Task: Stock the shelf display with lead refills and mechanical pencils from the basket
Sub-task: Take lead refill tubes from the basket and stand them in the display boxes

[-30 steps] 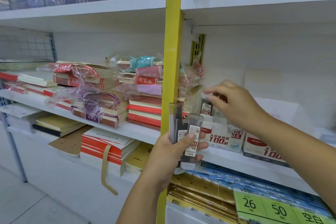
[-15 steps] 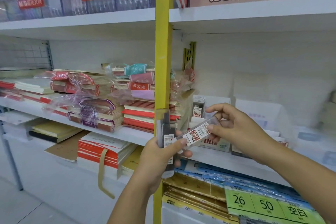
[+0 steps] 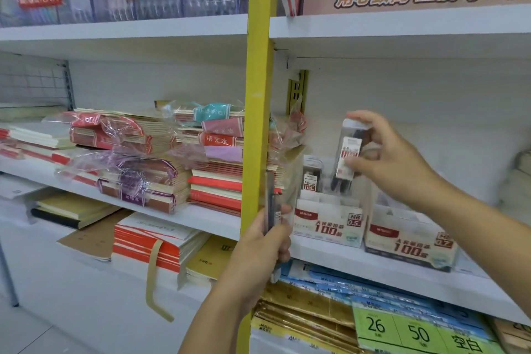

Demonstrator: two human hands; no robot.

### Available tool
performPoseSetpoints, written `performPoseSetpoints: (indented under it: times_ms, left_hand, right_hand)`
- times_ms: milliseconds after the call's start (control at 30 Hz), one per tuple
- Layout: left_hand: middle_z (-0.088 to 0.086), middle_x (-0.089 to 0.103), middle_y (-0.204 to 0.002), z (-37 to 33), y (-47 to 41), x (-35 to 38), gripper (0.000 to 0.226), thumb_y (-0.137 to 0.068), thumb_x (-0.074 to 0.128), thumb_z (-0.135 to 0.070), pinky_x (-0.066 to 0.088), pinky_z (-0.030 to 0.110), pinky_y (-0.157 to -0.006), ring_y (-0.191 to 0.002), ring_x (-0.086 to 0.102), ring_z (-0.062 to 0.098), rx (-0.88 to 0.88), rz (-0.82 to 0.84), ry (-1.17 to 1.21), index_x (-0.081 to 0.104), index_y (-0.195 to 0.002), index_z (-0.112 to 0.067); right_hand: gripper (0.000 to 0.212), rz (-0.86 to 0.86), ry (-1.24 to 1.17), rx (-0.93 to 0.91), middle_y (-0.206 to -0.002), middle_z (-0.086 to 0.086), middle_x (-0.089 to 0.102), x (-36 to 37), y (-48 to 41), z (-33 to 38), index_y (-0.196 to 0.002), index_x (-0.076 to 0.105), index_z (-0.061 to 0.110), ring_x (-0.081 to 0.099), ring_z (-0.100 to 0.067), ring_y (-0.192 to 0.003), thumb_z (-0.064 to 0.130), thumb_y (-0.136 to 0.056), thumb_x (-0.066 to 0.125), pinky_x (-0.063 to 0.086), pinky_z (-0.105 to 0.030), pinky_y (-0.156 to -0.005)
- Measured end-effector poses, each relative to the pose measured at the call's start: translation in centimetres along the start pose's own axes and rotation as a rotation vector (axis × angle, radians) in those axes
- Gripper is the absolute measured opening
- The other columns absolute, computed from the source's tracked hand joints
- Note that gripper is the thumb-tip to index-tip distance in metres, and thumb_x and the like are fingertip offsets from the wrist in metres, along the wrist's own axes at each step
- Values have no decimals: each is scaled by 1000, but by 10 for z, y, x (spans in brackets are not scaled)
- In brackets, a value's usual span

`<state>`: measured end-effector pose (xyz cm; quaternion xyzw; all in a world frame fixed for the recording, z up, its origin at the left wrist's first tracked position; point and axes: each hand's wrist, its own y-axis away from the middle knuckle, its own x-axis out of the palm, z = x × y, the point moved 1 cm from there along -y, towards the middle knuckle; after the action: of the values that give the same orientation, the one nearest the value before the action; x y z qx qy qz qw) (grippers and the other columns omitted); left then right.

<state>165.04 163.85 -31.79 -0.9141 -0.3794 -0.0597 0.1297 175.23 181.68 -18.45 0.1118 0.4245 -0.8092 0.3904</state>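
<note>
My right hand [image 3: 385, 158] pinches a clear lead refill case [image 3: 348, 152] with a white and red label, upright above the white 0.5 display box [image 3: 327, 227] on the shelf. One refill case [image 3: 311, 178] stands in that box at its back left. My left hand [image 3: 265, 241] grips a small stack of refill cases [image 3: 273, 210] edge-on, in front of the yellow post. A second display box marked 0.7 [image 3: 411, 247] sits to the right of the first. No basket is in view.
A yellow upright post [image 3: 258, 95] splits the shelving. Left of it lie piles of wrapped notebooks [image 3: 138, 158]. Blue and gold paper packs [image 3: 316, 296] with green price tags [image 3: 416, 330] fill the shelf below. The white shelf above [image 3: 402, 29] hangs close overhead.
My right hand took one refill case from the stack in my left hand and lifted it up and right over the 0.5 display box. The view moved closer to the shelf.
</note>
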Motion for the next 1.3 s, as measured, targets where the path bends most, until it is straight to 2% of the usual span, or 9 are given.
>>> performPoseSetpoints:
  times_ms: [133, 233, 500, 733, 833, 1000, 1133, 1200, 1300]
  left_hand:
    - [-7, 78, -92, 2, -3, 1, 24, -104, 51, -26, 58, 21, -75, -88, 74, 7, 33, -38, -21, 74, -100, -32]
    - [-6, 78, -105, 1, -4, 3, 21, -105, 48, -21, 63, 30, -76, -98, 75, 13, 76, -29, 9, 61, -120, -28]
    - [-3, 79, -103, -2, -3, -3, 21, -103, 51, -22, 62, 29, -70, -94, 76, 17, 87, -72, 52, 59, -121, -31]
    - [0, 79, -101, 0, -4, -4, 15, -99, 59, -27, 62, 27, -69, -92, 77, 18, 112, -95, 40, 65, -111, -31]
    - [0, 80, -99, 2, -6, -4, 14, -99, 60, -27, 61, 26, -67, -90, 77, 18, 128, -81, 25, 66, -111, -29]
    - [-4, 80, -94, 2, -6, -2, 23, -92, 63, -42, 56, 18, -59, -76, 75, 11, 139, -68, -63, 69, -109, -29]
    - [-3, 80, -95, 2, -5, 1, 31, -80, 67, -52, 54, 18, -57, -71, 73, 11, 126, -64, -60, 71, -106, -35]
    - [-2, 80, -97, 1, -4, 3, 25, -81, 68, -52, 54, 19, -58, -73, 73, 11, 115, -40, -59, 74, -101, -39]
    - [-1, 79, -101, -3, -2, 7, 18, -82, 69, -50, 55, 20, -60, -76, 73, 11, 103, 21, -67, 73, -100, -46]
  right_hand:
    - [40, -92, 240, -97, -97, 12, 67, 5, -25, -16, -112, 49, 43, 64, 1, -77, 16, -88, 67, 50, -18, -65]
    - [35, -23, 408, -136, -101, 10, 62, 17, -31, -27, -110, 53, 38, 62, 0, -78, 17, -87, 69, 46, -16, -66]
    - [28, -13, 438, -95, -94, 5, 64, 13, -52, -30, -102, 47, 26, 62, -10, -79, 12, -87, 66, 53, -37, -72]
    - [26, 16, 478, -122, -87, 11, 61, 18, -46, -35, -103, 45, 28, 58, -5, -76, 12, -90, 61, 52, -33, -64]
    - [22, 52, 488, -84, -90, 11, 62, 20, -46, -41, -104, 48, 28, 60, -6, -80, 16, -91, 61, 53, -33, -69]
    - [9, 51, 779, -161, -95, 8, 55, 24, -48, -50, -96, 64, 33, 42, -10, -95, 33, -88, 67, 34, -29, -74]
    - [26, 33, 1063, -230, -102, 4, 50, 18, -47, -44, -114, 69, 31, 35, -18, -106, 38, -90, 63, 32, -30, -81]
    - [30, 14, 957, -247, -109, 6, 53, 16, -37, -35, -123, 64, 32, 36, -16, -110, 35, -93, 59, 33, -29, -88]
    - [25, 176, 393, -142, -103, 30, 55, 24, -2, -14, -111, 59, 53, 48, 10, -100, 44, -90, 50, 36, -15, -82]
